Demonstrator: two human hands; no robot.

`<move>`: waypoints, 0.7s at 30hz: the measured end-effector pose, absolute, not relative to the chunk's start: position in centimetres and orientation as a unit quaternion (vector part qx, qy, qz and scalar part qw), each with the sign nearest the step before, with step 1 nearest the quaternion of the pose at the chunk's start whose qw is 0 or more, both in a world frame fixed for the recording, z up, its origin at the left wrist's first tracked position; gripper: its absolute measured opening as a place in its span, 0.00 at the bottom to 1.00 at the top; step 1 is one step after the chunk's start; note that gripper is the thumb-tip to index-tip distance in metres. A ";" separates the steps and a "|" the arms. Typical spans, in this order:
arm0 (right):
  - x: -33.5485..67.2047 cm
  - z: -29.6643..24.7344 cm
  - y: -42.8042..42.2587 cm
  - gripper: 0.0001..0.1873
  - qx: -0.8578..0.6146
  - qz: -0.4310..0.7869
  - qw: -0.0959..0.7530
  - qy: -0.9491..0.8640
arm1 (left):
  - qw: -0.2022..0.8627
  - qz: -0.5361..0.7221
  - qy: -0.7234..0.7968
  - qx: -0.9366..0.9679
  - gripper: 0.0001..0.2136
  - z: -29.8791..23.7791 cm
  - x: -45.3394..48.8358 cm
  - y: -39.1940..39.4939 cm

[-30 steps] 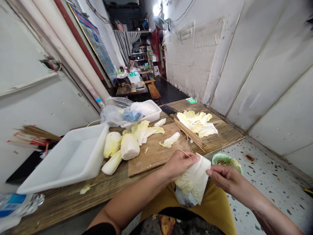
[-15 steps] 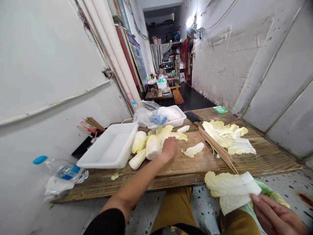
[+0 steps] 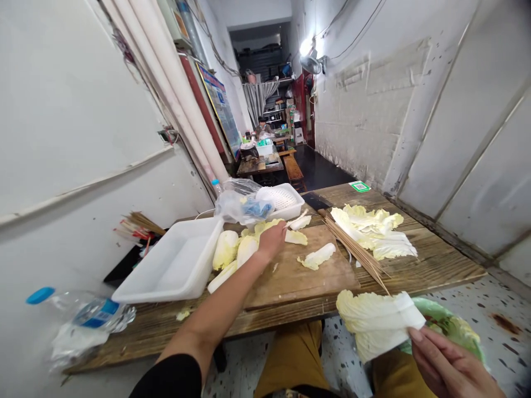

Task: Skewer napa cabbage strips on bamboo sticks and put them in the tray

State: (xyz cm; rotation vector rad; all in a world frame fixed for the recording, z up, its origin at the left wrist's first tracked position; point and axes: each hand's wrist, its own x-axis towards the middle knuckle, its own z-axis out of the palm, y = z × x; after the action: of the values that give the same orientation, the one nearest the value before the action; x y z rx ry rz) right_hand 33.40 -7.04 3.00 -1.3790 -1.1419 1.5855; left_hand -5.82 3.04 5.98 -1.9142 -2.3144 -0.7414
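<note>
My right hand (image 3: 450, 359) pinches a pale yellow napa cabbage leaf (image 3: 373, 326) by its white stem end, beyond the table's front edge. My left hand (image 3: 272, 242) is closed over the far side of the wooden cutting board (image 3: 307, 282), its fingertips at a small cabbage leaf (image 3: 299, 222) that they seem to pinch; the fingers are partly hidden. Cut cabbage pieces (image 3: 226, 249) lie left of that hand, partly behind my forearm. Another small leaf (image 3: 317, 257) rests on the board. A bundle of thin wooden skewers (image 3: 354, 249) lies along the board's right edge.
Stacked cabbage leaves (image 3: 373, 232) lie right of the skewers. A dark-bladed knife (image 3: 315, 202) is behind them. At left are a white tray (image 3: 170, 260) and a water bottle (image 3: 91, 309). A green-lined container (image 3: 452, 326) stands below, beyond the right hand. A person sits far back.
My left hand has moved up and away across the board to the small leaf at its far side. The right hand still holds its leaf. The view has shifted slightly right.
</note>
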 end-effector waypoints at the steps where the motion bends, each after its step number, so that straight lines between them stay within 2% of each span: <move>1: 33.3 3.0 -7.0 0.23 -0.529 0.619 0.361 -0.454 | 0.016 -0.262 -0.741 -0.618 0.15 6.5 -5.9 2.6; 5: 32.5 3.1 -7.3 0.25 -0.505 0.633 0.333 -0.483 | -0.019 -0.330 -0.715 -0.616 0.09 8.3 -6.3 0.5; 7: 31.9 3.6 -7.5 0.25 -0.490 0.633 0.323 -0.505 | -0.062 -0.361 -0.699 -0.615 0.10 8.9 -6.1 -0.8; 10: 30.8 5.0 -7.8 0.26 -0.474 0.614 0.307 -0.551 | -0.222 -0.438 -0.623 -0.610 0.23 9.6 -5.2 -2.9; 11: 30.5 5.6 -7.9 0.26 -0.474 0.597 0.301 -0.573 | -0.278 -0.458 -0.590 -0.605 0.24 9.7 -4.7 -3.5; 15: 29.6 7.7 -8.1 0.26 -0.452 0.526 0.263 -0.671 | -0.430 -0.452 -0.511 -0.591 0.15 9.7 -2.6 -5.6; 21: 29.7 8.4 -8.4 0.25 -0.415 0.541 0.199 -0.704 | -0.617 -0.481 -0.365 -0.505 0.15 8.6 0.2 -6.7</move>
State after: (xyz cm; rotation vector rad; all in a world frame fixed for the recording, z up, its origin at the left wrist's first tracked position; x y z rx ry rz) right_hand 29.72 -8.44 8.35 -1.1608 -1.9686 1.5148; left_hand 0.22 -6.74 8.61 -2.8702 -2.0740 -2.7315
